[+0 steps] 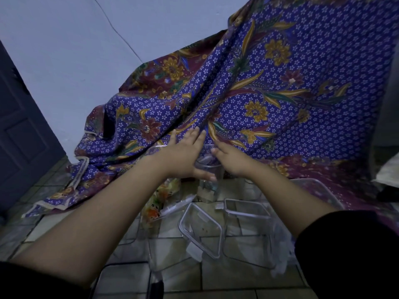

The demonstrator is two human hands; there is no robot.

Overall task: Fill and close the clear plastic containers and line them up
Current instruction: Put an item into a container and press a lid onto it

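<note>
1. Pale wall (64, 50) and a dark door (21, 137) stand behind a tiled floor (183, 277), with a purple flowered batik cloth (280, 104) draped over something bulky at the back.
2. Both arms reach forward over the floor. The left hand (183, 156) is flat, its fingers straight and spread, the thumb lying across the front of the tall clear container (209, 182).
3. The right hand (232, 161) is likewise flat with straight fingers, just beside that container's right side. Neither hand grips anything, and I cannot tell whether either really touches the plastic.
4. The tall clear container stands upright between the hands, close to the cloth, with something pale low inside it. Whether it has a lid on is unclear.
5. Nearer the camera, a tilted open container (206, 216) leans beside an upright open container (248, 238), and both look empty. Another clear container (168, 253) sits to their left.
6. A bag of colourful snacks (158, 203) lies left of the tall one.
7. By my reading the job is early: at most one container has contents, several are unfilled and unlidded, and no row is formed.
8. Small white tags show on the containers, but no writing on them is legible.
</note>
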